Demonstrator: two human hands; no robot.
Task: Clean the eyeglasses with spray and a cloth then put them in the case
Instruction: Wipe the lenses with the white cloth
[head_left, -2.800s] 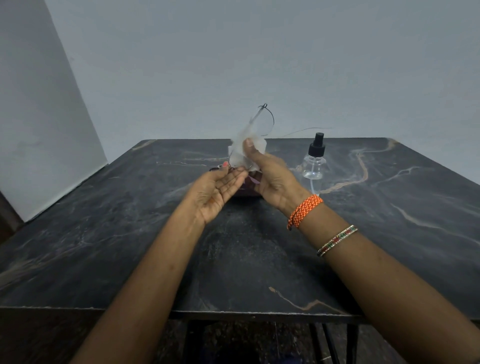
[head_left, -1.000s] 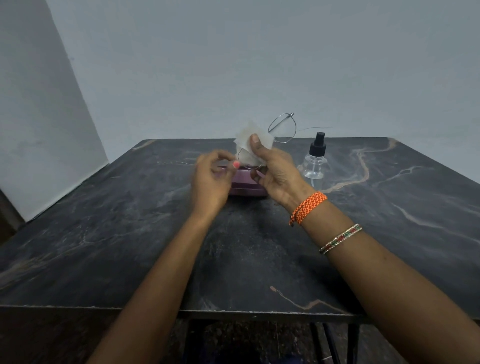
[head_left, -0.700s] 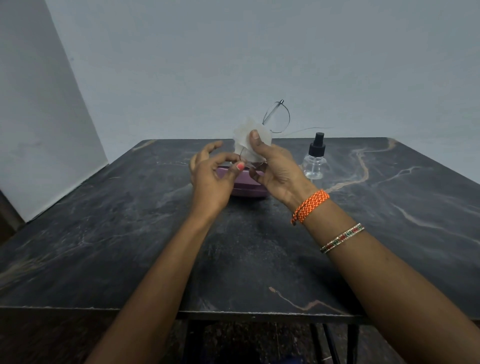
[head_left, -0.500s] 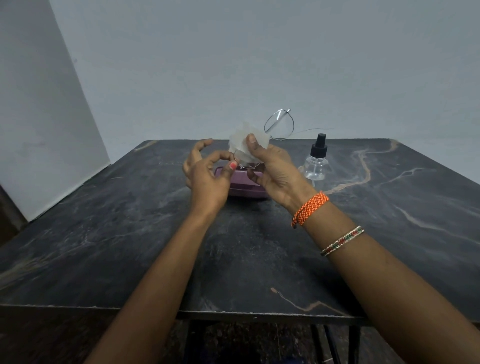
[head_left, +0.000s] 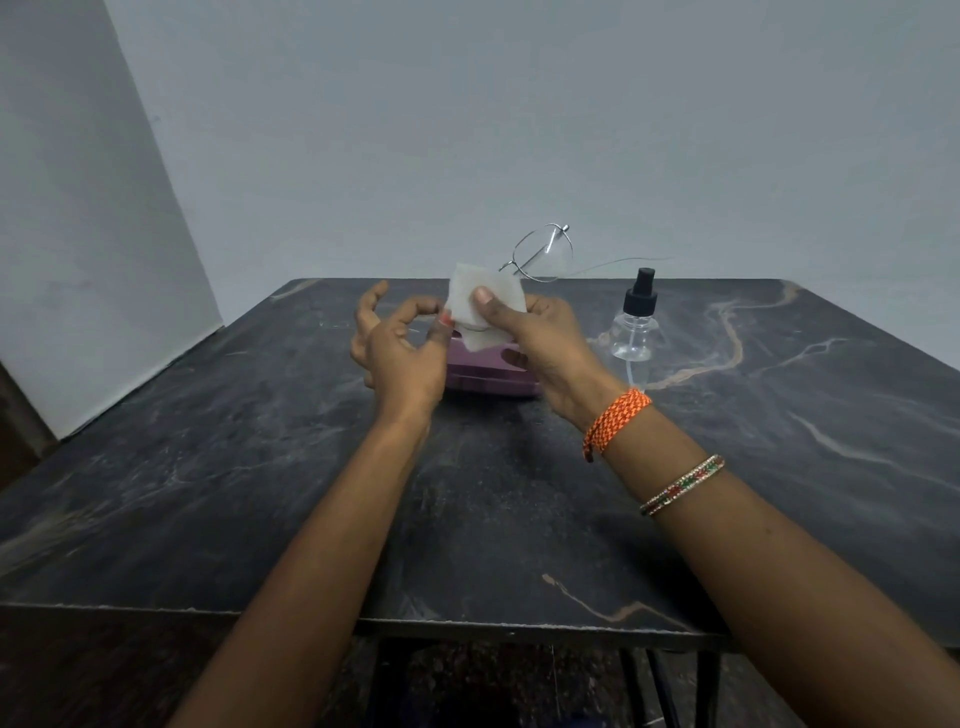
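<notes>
I hold thin wire-framed eyeglasses (head_left: 543, 253) above the table. One lens is wrapped in a white cloth (head_left: 485, 312), which my right hand (head_left: 540, 343) pinches with thumb on top. The other lens sticks up to the right, a temple arm trailing rightward. My left hand (head_left: 402, 353) pinches the frame's edge beside the cloth with thumb and forefinger, its other fingers spread. A purple glasses case (head_left: 485, 376) lies on the table just behind both hands, partly hidden. A clear spray bottle (head_left: 635, 325) with a black nozzle stands to the right of the case.
The dark marble-patterned table (head_left: 260, 467) stands against grey walls, with a white panel (head_left: 78, 234) at its left edge. The table's front edge and metal legs show below my forearms.
The glasses have tilted back and forth while my right thumb rubs the cloth over the lens. My left hand turned from palm-up to pinching the frame next to the cloth.
</notes>
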